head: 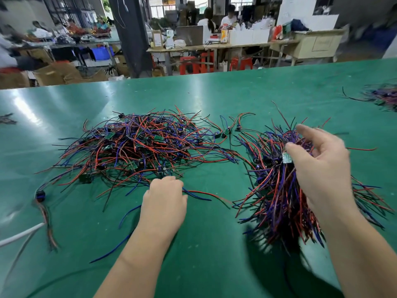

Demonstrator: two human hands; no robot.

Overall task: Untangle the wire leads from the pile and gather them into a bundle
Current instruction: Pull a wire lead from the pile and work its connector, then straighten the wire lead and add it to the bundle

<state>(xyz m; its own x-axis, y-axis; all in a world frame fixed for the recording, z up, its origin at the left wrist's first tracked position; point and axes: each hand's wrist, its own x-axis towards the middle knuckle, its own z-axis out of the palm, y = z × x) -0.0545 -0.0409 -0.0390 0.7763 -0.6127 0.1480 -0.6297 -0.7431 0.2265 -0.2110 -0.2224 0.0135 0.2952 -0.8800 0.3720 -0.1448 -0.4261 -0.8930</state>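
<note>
A tangled pile of red, blue and black wire leads [137, 147] with small green circuit boards lies on the green table [214, 244], left of centre. My left hand [164, 203] sits at the pile's near edge, fingers curled down onto a few leads [199, 195] that trail out to its right. My right hand [320, 168] is raised on the right and grips a thick bundle of wire leads [277, 190], thumb by a small green board, index finger stretched out. The bundle's ends fan out below and behind that hand.
Another small heap of leads [384, 96] lies at the far right edge of the table. A few loose leads with boards [227, 130] lie between pile and bundle. A white cable [21, 234] and stray leads [45, 214] lie at the left. People work at benches beyond the table.
</note>
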